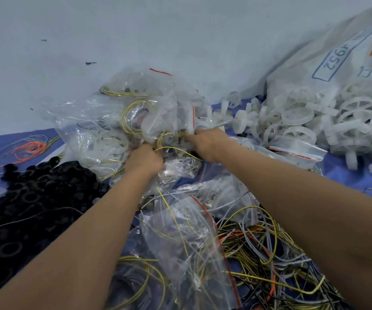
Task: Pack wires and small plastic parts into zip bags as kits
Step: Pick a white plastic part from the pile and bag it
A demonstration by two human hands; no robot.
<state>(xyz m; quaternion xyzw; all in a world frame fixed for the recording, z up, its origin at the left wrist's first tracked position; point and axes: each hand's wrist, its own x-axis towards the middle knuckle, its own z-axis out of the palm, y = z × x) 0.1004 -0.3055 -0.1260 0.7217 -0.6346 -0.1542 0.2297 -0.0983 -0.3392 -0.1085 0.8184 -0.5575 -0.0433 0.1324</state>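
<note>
Both hands reach forward into a heap of filled zip bags (122, 121) lying on a blue cloth (346, 177) against a pale wall (158, 30). Left hand (145, 161) has its fingers curled, gripping crumpled clear plastic and a loop of yellow wire (176, 149) at the near edge of the heap. Right hand (205, 140), just beside it, pinches the top edge of a small zip bag (164, 126) that holds coiled yellow wire; its fingertips are buried in the plastic, so their exact hold cannot be made out. The two hands are close together but not touching. Several bags in the heap show red seal strips and coils of yellow and dark wire inside. Nearer the viewer, between the forearms, lie flat empty zip bags (189, 240) with red strips, resting on a loose tangle of wires (267, 260) in yellow, grey, black and orange. To the left sits a pile of black plastic rings (28, 198), with a small bundle of orange wire (30, 148) behind it. To the right spreads a pile of white plastic rings (303, 121), spilling from a large white sack (328, 63) printed with blue numbers.
</note>
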